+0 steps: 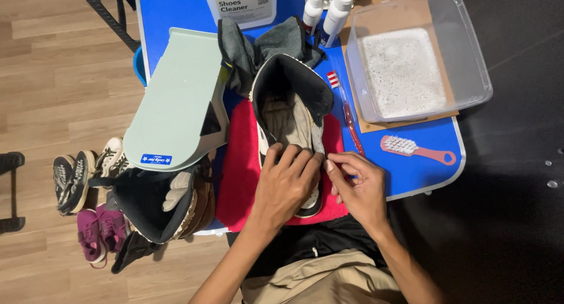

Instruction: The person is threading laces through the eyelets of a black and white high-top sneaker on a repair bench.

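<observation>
Shoe: one high-top sneaker [291, 119] on red towel [241, 169], near the blue table [170, 10] front edge.
Left hand [286, 183]: fingers curled, gripping the sneaker's tongue area.
Right hand [359, 189]: pinching at sneaker's side.
Room: bare strip right, by one pink brush [411, 147].
Counts: two spray bottles [326, 10], one tub [417, 54].

Both my forearms reach forward, bare. My left hand [286, 183] lies palm down, fingers spread and curled over. My right hand [357, 189] pinches thumb to fingertips, just beside it.

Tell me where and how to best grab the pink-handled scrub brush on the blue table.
Probably grip the pink-handled scrub brush by its narrow handle, from above on the right. It lies flat, bristle head to the left, handle pointing right toward the blue table edge, with nothing close around it.
</observation>
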